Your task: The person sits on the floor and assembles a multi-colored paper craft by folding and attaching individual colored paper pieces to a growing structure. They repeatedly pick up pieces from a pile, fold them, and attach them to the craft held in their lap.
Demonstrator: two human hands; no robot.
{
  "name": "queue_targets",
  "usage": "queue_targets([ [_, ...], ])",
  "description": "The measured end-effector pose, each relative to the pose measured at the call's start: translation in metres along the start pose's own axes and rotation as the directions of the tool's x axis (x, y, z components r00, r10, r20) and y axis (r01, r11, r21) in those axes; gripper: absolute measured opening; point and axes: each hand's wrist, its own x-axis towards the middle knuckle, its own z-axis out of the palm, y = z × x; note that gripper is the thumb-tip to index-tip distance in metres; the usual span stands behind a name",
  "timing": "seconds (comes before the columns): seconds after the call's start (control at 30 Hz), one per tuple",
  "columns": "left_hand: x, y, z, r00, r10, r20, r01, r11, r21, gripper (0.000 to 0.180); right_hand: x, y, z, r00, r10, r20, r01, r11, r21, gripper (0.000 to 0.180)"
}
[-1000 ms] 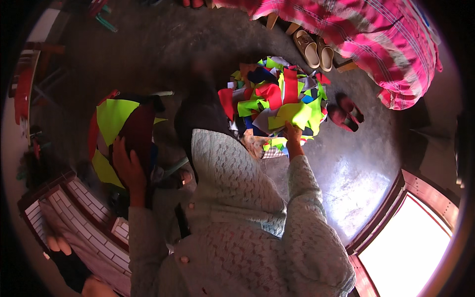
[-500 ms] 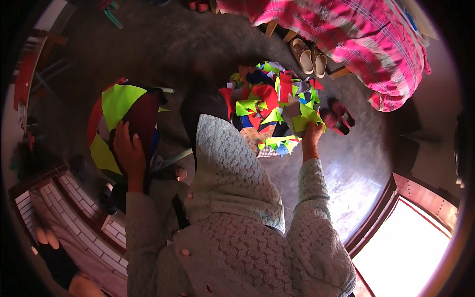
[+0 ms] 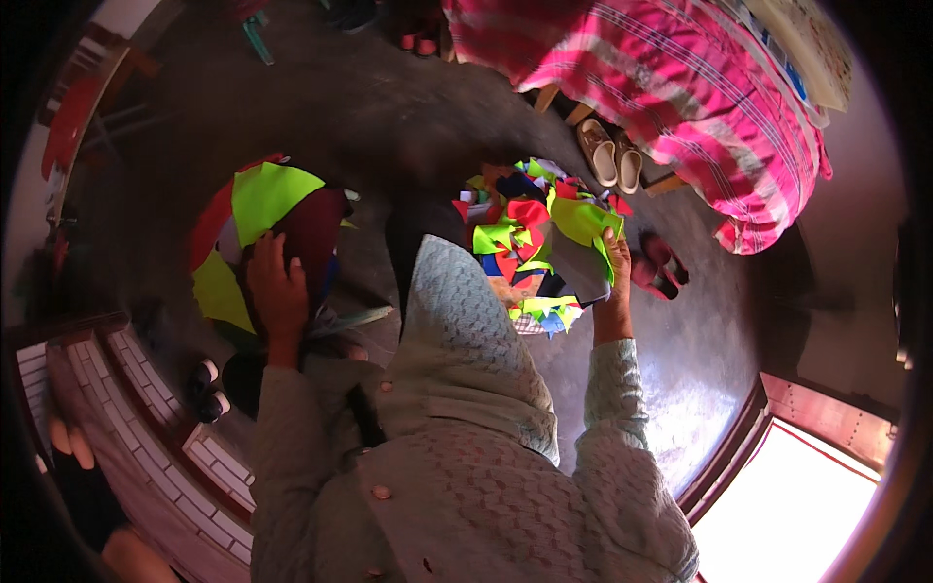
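My left hand (image 3: 278, 287) lies flat, fingers outstretched, on the maroon part of a bundle of cloth pieces (image 3: 216, 290) at the left. A bright yellow-green cloth piece (image 3: 280, 197) covers the bundle's far side. Over at the right, my right hand (image 3: 614, 282) pinches the edge of a yellow-green fabric scrap (image 3: 586, 220), which spreads out over the heap. A grey piece hangs beside it; whether my fingers hold that too I cannot tell. Below is a heap of fabric scraps (image 3: 525, 216) in red, yellow-green, navy and white. What bears the heap is mostly hidden.
Beige clogs (image 3: 597, 154) and dark red shoes (image 3: 661, 267) stand on the grey floor (image 3: 714, 321) beyond the heap. A pink plaid cloth (image 3: 671, 107) drapes over furniture at the far right. Someone's bare leg (image 3: 136, 556) shows at the lower left. A bright doorway (image 3: 792, 505) is at the lower right.
My right hand has lifted the yellow-green scrap, which now spreads wider above the heap. The left hand stays on the bundle. The whole view has shifted slightly.
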Motion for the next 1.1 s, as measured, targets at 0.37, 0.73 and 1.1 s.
queue_targets([
  [0.37,-0.005,-0.002,0.000,0.997,-0.040,-0.060,0.036,0.996,-0.076,0.044,-0.060,0.040,0.162,0.798,0.448,0.403,-0.564,0.792,0.234,0.043],
  [0.73,-0.004,-0.006,-0.004,0.987,-0.067,-0.148,0.033,0.975,-0.219,0.043,-0.063,0.081,0.172,0.692,0.460,0.556,-0.528,0.848,-0.044,0.045],
  [1.1,-0.011,0.084,-0.019,0.890,-0.240,0.388,0.446,0.282,-0.849,0.037,-0.064,0.093,0.165,0.689,0.428,0.586,-0.504,0.863,-0.037,0.041],
])
